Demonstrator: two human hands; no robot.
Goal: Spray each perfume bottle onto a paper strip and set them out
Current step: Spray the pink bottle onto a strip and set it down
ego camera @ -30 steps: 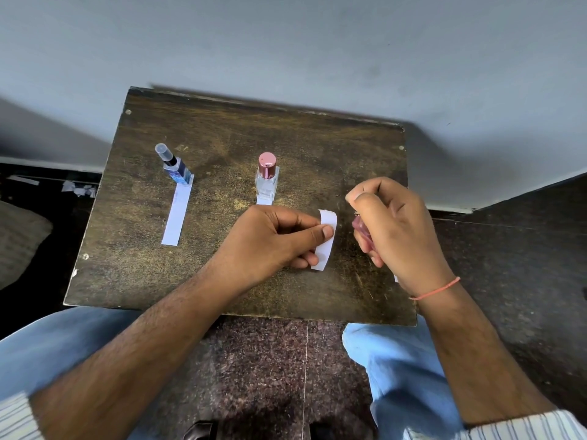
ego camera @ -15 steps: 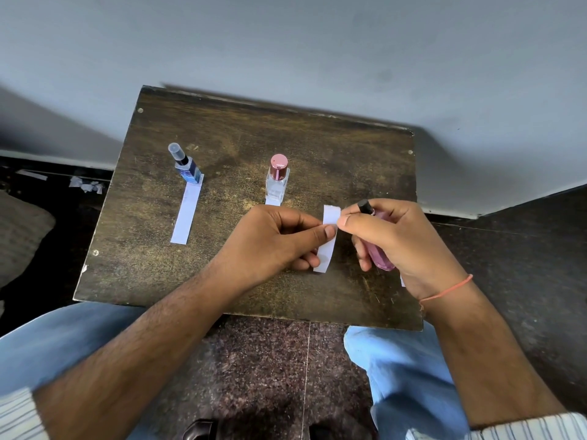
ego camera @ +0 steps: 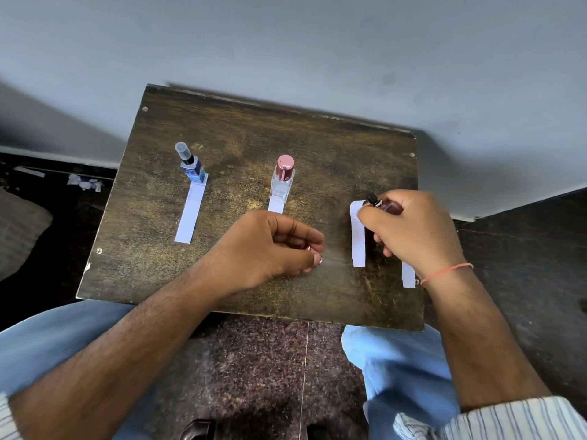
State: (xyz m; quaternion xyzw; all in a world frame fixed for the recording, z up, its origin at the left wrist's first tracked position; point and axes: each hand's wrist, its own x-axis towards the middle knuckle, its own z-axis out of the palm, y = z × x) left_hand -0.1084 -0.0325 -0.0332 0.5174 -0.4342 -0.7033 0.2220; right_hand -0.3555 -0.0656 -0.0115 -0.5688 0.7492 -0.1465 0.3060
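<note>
On the far left of the board (ego camera: 222, 128), a blue bottle (ego camera: 193, 168) stands on its strip (ego camera: 190, 214); a pink-capped bottle (ego camera: 282, 181) stands likewise at centre. Two pairs can be judged done. At right, a third bottle (ego camera: 386, 207) is gripped by the right hand (ego camera: 413, 230) beside a curled strip (ego camera: 358, 236). Something small is pinched in the left hand (ego camera: 270, 249), fingers curled. Another strip (ego camera: 408, 276) remains.

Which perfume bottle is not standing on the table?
The dark pink bottle, held in the right hand with its black nozzle by a paper strip. The blue bottle and the pink-capped clear bottle both stand upright.
</note>
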